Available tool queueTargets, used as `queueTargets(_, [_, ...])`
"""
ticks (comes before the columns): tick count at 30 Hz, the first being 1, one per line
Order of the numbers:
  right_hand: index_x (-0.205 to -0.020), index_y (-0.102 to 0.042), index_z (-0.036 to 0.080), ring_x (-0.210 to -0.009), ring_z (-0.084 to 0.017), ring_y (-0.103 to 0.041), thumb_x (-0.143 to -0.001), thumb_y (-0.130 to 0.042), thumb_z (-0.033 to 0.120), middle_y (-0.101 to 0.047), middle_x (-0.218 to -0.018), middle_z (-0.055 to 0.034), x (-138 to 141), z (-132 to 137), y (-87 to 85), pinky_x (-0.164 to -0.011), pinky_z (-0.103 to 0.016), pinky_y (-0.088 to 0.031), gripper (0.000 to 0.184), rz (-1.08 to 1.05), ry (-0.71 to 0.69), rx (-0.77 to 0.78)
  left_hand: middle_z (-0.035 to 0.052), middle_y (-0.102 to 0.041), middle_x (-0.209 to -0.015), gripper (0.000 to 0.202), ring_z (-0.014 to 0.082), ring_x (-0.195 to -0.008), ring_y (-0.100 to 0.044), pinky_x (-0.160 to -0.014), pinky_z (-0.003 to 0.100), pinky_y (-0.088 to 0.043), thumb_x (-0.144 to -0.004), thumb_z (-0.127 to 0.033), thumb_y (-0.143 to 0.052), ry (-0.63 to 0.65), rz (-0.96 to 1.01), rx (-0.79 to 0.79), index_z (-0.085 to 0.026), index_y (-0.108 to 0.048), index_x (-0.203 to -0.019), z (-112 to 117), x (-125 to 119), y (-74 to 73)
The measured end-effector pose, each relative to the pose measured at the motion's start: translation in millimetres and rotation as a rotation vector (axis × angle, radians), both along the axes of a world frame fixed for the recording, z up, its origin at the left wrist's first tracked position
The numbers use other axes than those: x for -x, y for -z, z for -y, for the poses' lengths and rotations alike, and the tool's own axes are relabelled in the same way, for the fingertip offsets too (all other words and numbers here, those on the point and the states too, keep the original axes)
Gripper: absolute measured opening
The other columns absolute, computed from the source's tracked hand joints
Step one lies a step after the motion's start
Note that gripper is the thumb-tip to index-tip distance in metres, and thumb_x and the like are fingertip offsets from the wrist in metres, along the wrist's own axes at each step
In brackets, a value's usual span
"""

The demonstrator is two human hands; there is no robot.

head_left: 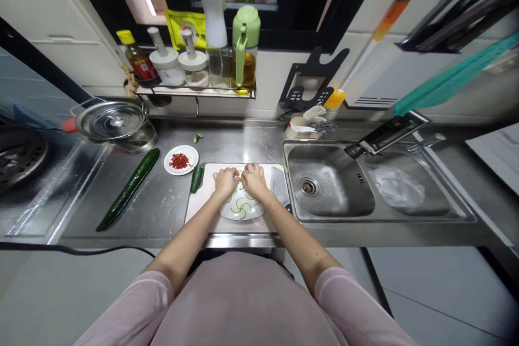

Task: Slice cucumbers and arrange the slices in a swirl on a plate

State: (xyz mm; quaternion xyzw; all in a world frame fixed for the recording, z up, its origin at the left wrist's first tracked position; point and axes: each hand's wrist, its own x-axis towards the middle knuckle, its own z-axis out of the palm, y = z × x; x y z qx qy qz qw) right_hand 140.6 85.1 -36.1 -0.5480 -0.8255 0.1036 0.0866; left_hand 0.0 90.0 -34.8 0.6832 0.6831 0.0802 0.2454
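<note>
My left hand (227,181) and my right hand (254,179) come together over the far part of a white plate (227,215), their fingers bent and pinched. Between the fingertips shows a bit of pale green cucumber slice, partly hidden by the fingers. More thin cucumber slices (241,207) lie fanned in curved patterns on the plate. Under the plate is a light cutting board (197,207). A knife (279,186) lies along the board's right side, its wide blade flat. Left of my left hand, a cut piece of cucumber (197,179) rests at the board's edge.
A whole cucumber (128,189) and a small plate (168,166) of chopped red pieces lie to the left, before a lidded steel pot (140,138). The double sink (330,184) borders the board on the right. Above hangs a rack (186,90) of seasoning bottles.
</note>
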Motion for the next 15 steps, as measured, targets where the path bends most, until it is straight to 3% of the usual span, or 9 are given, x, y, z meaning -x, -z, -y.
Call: queueTargets(15, [-0.089, -0.063, 0.019, -0.110, -0.027, -0.032, -0.086, -0.052, 0.024, -0.051, -0.112, -0.0113, -0.5, -1.3, 0.0, -0.092, -0.040, -0.027, 0.013, -0.056, 0.099, 0.009, 0.0067, -0.065, -0.101, 0.013, 0.0272, -0.104, -0.052, -0.087, 0.041, -0.028, -0.082, -0.032, -0.056, 0.009, -0.006, -0.015, -0.025, -0.063, -0.091, 0.6, 0.0, 0.0])
